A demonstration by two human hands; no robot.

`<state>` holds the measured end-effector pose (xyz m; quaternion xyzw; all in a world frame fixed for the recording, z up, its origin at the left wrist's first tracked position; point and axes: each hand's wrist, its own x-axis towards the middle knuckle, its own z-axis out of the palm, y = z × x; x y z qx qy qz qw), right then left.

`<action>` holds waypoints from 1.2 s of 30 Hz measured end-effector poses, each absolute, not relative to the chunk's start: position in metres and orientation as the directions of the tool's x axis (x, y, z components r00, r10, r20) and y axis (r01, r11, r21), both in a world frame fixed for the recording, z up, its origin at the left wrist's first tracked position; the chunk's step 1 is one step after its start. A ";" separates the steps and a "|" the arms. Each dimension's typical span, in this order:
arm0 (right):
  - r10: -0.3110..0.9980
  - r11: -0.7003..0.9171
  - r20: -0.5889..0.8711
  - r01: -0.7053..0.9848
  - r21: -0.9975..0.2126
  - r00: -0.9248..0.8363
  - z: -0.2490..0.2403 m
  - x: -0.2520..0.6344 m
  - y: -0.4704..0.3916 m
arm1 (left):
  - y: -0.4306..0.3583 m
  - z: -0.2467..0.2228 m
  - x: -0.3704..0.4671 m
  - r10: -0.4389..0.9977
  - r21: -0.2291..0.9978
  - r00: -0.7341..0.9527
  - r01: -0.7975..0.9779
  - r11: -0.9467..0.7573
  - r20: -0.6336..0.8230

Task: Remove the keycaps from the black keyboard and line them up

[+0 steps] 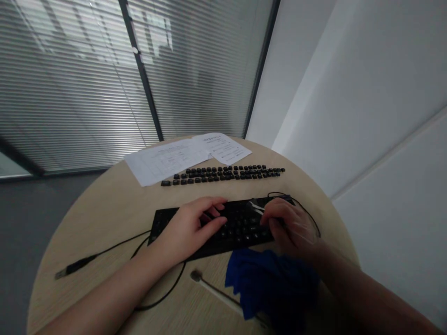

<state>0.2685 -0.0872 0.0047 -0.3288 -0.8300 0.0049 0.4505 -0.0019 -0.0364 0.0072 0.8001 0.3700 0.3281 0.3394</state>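
A black keyboard [240, 228] lies across the table in front of me. My left hand [193, 221] rests over its left part, thumb and fingers apart, with nothing seen in it; some fingers are curled under. My right hand [288, 225] is closed on a pale, two-pronged tool like tweezers [257, 208], its tips at the keyboard's upper right area. Whether the tips touch a key is too dark to tell. Beyond the keyboard, loose black keycaps [204, 179] stand in several rows. A blue cloth [272, 279] lies crumpled below my right hand.
A long-handled brush [216, 291] lies near me, partly under the cloth. The black cable with its USB plug [77, 266] runs over the left of the round wooden table [98, 209]. Printed papers [167, 160] lie at the back, before a blind-covered glass wall [195, 70].
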 end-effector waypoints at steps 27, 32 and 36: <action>0.568 0.642 0.744 0.755 -0.134 -0.352 -0.013 0.241 -0.085 | -0.035 0.000 0.007 0.859 0.861 0.507 0.403 -0.310 0.072; 0.589 0.704 0.689 0.688 -0.179 -0.423 -0.015 0.246 -0.084 | -0.035 0.002 0.009 0.820 0.828 0.568 0.429 -0.361 0.064; 0.580 0.735 0.642 0.662 -0.148 -0.501 -0.021 0.244 -0.083 | -0.035 0.003 0.009 0.786 0.781 0.614 0.457 -0.426 0.069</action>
